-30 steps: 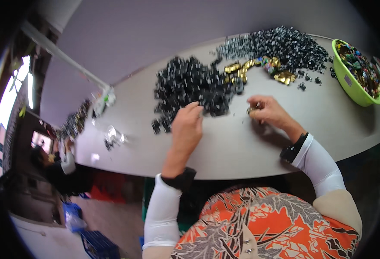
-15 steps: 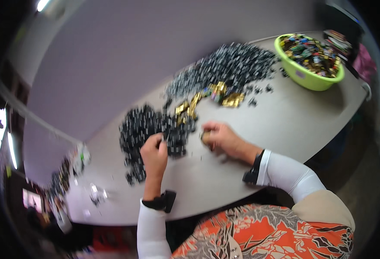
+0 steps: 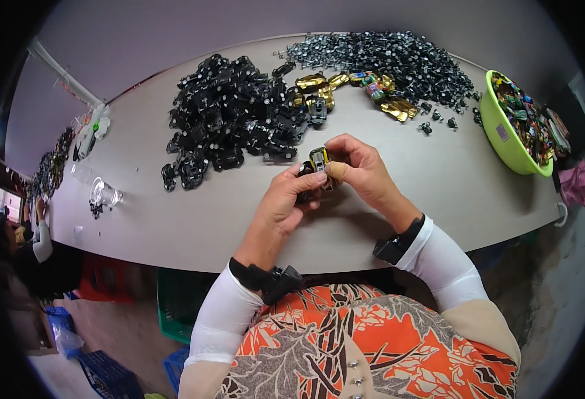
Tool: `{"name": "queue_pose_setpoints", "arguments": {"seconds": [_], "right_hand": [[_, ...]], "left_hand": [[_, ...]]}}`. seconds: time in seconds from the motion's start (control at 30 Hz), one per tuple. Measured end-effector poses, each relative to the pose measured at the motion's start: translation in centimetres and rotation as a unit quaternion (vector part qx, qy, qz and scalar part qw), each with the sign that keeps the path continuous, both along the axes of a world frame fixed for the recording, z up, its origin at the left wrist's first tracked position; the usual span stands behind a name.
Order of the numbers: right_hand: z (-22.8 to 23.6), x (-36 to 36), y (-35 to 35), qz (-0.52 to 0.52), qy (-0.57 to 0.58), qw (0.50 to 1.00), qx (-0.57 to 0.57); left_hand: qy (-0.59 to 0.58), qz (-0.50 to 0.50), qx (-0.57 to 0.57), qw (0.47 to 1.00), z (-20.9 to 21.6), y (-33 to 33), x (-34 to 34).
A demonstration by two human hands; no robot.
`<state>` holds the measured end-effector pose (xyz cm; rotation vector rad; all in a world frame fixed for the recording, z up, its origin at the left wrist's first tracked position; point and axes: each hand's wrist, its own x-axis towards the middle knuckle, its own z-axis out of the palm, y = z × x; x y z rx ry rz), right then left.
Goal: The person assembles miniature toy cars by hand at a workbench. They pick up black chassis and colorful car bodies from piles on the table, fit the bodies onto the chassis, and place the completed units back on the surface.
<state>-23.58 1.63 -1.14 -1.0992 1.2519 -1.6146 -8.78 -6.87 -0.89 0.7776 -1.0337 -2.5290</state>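
Note:
My left hand (image 3: 286, 197) and my right hand (image 3: 367, 169) meet over the near middle of the table, fingers closed. Between them is a small toy car body (image 3: 319, 158), grey and yellow on the side showing, pinched by both. A black toy car chassis (image 3: 305, 170) sits against it in my left fingers, partly covered. Just beyond my hands rises a pile of black toy car chassis (image 3: 222, 110). Several shiny gold toy car bodies (image 3: 399, 108) lie to its right, with a grey-faced car piece (image 3: 317, 110) among them.
A heap of small wheel axles (image 3: 389, 60) spreads along the back. At the right edge stands a lime green basin (image 3: 505, 138) full of colourful car bodies. Clear plastic cups (image 3: 105, 193) lie at left, and another person's arm (image 3: 42, 239) reaches in there.
My hands have come together from apart, and my left hand has moved off the pile's edge with a black chassis. The head view has shifted, so the table appears turned.

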Motion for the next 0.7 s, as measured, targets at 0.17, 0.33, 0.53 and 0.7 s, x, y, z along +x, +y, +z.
{"name": "queue_pose_setpoints", "arguments": {"seconds": [0.17, 0.33, 0.53, 0.7], "right_hand": [[2.2, -0.9, 0.8, -0.091, 0.289, 0.950, -0.073], [3.6, 1.1, 1.4, 0.023, 0.482, 0.858, -0.174], [3.4, 1.3, 2.2, 0.014, 0.527, 0.840, -0.124], [4.4, 0.2, 2.6, -0.012, 0.260, 0.962, 0.077]], "left_hand": [[-0.034, -0.050, -0.066, 0.996, 0.6, -2.0, 2.0], [-0.006, -0.109, -0.048, 0.993, 1.0, -2.2, 2.4], [-0.033, -0.110, -0.018, 0.993, 1.7, -1.2, 2.0], [0.028, -0.070, 0.053, 0.996, 1.0, -2.1, 1.6]]}}
